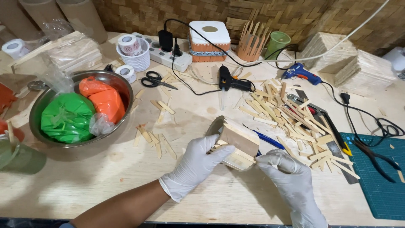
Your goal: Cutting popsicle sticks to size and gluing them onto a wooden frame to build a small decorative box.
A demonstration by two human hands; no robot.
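Both gloved hands meet near the worktop's (pixel 105 185) front edge: the left hand (pixel 195 165) has its grip closed around a small wooden-stick box (pixel 237 143), while the right hand (pixel 287 175) pinches its near right corner. Loose sticks (pixel 291 114) lie scattered just right; a steel bowl (pixel 122 86) sits far left.

Pale plywood table (pixel 84 185) with steel bowl (pixel 122 84), scissors (pixel 157 80), wooden sticks (pixel 291 114).

One head-worn view looks steeply down, close over the worktable (pixel 126 185), facing its woven back wall (pixel 295 12)
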